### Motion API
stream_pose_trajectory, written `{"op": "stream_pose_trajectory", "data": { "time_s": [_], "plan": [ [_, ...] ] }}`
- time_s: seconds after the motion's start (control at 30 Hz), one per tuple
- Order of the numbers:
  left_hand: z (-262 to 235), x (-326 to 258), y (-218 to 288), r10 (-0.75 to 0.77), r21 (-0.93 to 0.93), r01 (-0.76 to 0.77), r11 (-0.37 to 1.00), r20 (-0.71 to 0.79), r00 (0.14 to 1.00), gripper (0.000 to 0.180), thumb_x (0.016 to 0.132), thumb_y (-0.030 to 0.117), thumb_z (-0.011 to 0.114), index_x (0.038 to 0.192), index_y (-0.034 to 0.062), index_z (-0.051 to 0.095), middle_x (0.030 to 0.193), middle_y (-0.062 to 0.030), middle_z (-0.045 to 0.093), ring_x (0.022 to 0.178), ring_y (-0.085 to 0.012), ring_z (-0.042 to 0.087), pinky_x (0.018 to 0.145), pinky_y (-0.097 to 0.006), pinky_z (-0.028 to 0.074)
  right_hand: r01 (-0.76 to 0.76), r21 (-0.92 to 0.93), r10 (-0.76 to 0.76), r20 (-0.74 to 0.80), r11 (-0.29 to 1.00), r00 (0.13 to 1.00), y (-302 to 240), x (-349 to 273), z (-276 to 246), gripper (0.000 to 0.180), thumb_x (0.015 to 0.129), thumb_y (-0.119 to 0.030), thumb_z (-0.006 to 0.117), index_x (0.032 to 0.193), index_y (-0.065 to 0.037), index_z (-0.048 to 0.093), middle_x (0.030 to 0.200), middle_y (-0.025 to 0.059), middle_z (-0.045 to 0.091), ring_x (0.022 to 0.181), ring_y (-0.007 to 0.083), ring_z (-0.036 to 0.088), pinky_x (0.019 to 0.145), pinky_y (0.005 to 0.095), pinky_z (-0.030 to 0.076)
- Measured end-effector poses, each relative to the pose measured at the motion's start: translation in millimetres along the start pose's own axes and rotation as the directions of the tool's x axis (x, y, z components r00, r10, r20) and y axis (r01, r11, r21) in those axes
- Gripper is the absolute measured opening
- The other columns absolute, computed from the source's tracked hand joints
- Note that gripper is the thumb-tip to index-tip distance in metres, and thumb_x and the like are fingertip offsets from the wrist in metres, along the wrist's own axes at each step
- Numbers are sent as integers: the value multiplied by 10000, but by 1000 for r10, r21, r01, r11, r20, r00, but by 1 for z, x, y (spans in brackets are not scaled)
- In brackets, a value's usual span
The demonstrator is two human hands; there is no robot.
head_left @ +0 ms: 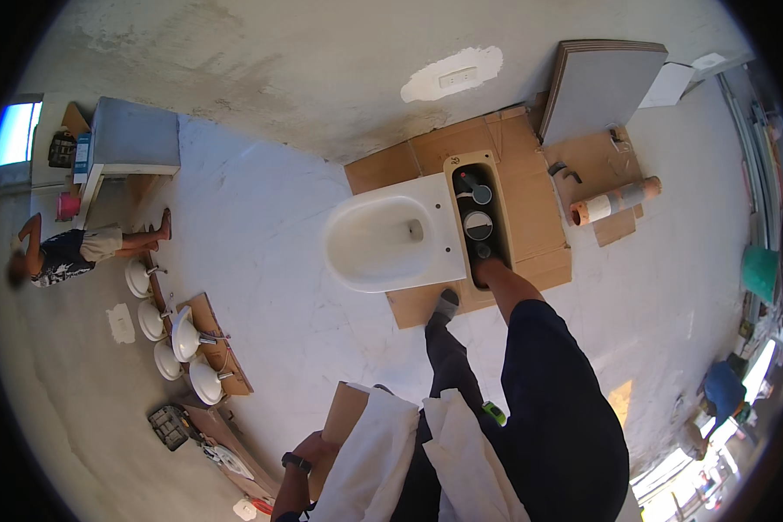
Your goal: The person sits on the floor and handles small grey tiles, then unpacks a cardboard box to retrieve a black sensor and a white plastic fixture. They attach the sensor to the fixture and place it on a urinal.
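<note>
Right hand (489, 271) inside toilet tank (473, 160) rim, grip untellable, left hand (318, 447) gripping cardboard (340, 416), floor (274, 287) spreading leftward

Daylight glares at the window (17, 133) and lower right; edges curve.

Several grey panels (605, 91) lean stacked against the wall (235, 78), beyond a white socket plate (458, 79). Near them an orange-ended roll (618, 201) lies on cardboard. Opposite, white washbasins (206, 380) cluster together, and a person (68, 257) in pale shorts stands near a grey-topped table (137, 130).
</note>
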State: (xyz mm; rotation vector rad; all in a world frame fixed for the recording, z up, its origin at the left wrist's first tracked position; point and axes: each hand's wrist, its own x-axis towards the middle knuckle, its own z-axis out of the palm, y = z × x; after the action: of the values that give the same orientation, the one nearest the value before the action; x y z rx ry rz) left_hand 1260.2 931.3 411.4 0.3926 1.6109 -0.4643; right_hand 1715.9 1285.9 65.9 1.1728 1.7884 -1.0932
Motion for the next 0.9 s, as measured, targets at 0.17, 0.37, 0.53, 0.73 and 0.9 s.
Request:
{"op": "stream_pose_trajectory", "data": {
  "time_s": [0.17, 0.37, 0.53, 0.73, 0.9],
  "plan": [
    [12, 11, -54, 66, -53, -69, 996, -47, 997, 637, 858, 425, 788, 1279, -43, 690, 1127, -173, 777, 996, -269, 743, 912, -393, 586, -48, 87, 54, -66, 995, 996, -6, 27, 11, 327, 947, -181, 653, 1206, -20, 771, 1301, 245, 722, 1180, 392, 718, 956, 476, 583],
    [22, 10, -78, 75, 46, -73, 996, -38, 996, 640, 823, 393, 832, 1276, -39, 695, 1154, -169, 775, 1018, -268, 751, 925, -413, 593, 20, 165, 7, -161, 986, 987, -7, 17, 21, 335, 946, -189, 644, 1206, -18, 766, 1293, 254, 721, 1176, 401, 716, 934, 482, 585],
    [24, 12, -86, 29, -355, -16, 935, 32, 999, 633, 747, 287, 919, 1270, -4, 715, 1150, -115, 774, 1017, -245, 741, 935, -405, 582, 87, 48, -83, -90, 995, 993, -4, -12, 0, 340, 956, -201, 624, 1199, -12, 766, 1292, 265, 717, 1169, 418, 711, 933, 484, 581],
    [23, 34, -109, 122, -314, -105, 944, 36, 992, 664, 742, 298, 924, 1298, 5, 709, 1165, -123, 771, 1036, -254, 735, 952, -411, 579, -34, -201, 40, 28, 979, 999, -17, -50, -28, 319, 948, -187, 589, 1132, -34, 800, 1197, 240, 754, 1077, 410, 742, 894, 477, 594],
    [16, 52, -133, 279, -522, -189, 832, 99, 955, 687, 755, 339, 926, 1323, 23, 703, 1229, -130, 756, 1083, -261, 720, 969, -428, 570, 15, -54, -21, -103, 998, 995, -31, -105, -44, 275, 929, -218, 624, 1101, -127, 818, 1097, 172, 785, 999, 372, 759, 841, 454, 616]
  ]
}}
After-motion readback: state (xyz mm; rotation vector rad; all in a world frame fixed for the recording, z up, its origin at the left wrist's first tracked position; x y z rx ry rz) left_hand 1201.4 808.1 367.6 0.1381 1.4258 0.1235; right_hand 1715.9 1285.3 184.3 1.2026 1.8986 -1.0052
